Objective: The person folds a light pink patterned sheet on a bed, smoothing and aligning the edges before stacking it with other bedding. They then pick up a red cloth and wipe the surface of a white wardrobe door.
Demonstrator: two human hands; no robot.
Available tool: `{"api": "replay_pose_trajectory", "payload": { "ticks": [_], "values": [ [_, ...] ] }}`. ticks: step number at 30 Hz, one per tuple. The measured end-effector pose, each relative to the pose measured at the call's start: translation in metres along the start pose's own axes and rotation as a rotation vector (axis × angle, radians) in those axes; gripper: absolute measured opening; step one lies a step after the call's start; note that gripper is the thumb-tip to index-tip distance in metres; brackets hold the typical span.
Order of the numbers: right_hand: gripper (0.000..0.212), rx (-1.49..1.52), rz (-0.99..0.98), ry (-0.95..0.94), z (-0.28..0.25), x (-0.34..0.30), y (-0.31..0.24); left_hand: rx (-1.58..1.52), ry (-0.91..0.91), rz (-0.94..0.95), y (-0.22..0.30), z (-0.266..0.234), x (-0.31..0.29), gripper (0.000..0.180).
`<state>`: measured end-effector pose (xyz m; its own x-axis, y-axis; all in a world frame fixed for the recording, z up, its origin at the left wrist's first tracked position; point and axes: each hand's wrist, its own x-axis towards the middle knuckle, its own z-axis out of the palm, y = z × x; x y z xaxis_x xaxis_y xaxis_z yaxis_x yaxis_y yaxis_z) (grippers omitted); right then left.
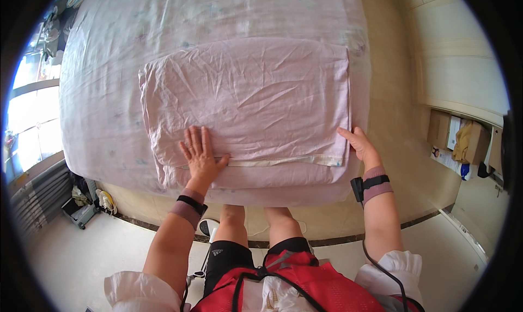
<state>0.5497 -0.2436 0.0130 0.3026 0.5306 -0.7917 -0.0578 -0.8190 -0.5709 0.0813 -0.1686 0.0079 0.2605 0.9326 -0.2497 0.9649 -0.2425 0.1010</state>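
A pink cloth, folded into a wide wrinkled rectangle, lies on the bed. Along its near side runs a pale hem, with another pink layer showing beneath it. My left hand rests flat on the cloth near its front left part, fingers spread. At the right edge of the cloth, my right hand has its thumb and fingers at the border. Its fingertips are partly hidden by the edge, and the fold seems pinched between them.
Under the windows at left stands a radiator, with a grey bin-like container on the floor beside it. Pale cabinets line the right side, with cardboard boxes on an open shelf. A white round device sits by my leg.
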Motion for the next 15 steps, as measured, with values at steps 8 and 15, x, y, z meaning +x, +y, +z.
{"api": "replay_pose_trajectory", "payload": {
  "ticks": [8,15],
  "values": [
    [0.050,0.160,-0.045,-0.212,0.000,-0.001,0.021,-0.122,0.048,0.197,0.097,0.005,0.039,0.100],
    [0.043,0.400,-0.120,-0.257,0.019,-0.050,-0.008,-0.040,0.018,0.176,0.097,0.013,0.037,0.101]
  ]
}}
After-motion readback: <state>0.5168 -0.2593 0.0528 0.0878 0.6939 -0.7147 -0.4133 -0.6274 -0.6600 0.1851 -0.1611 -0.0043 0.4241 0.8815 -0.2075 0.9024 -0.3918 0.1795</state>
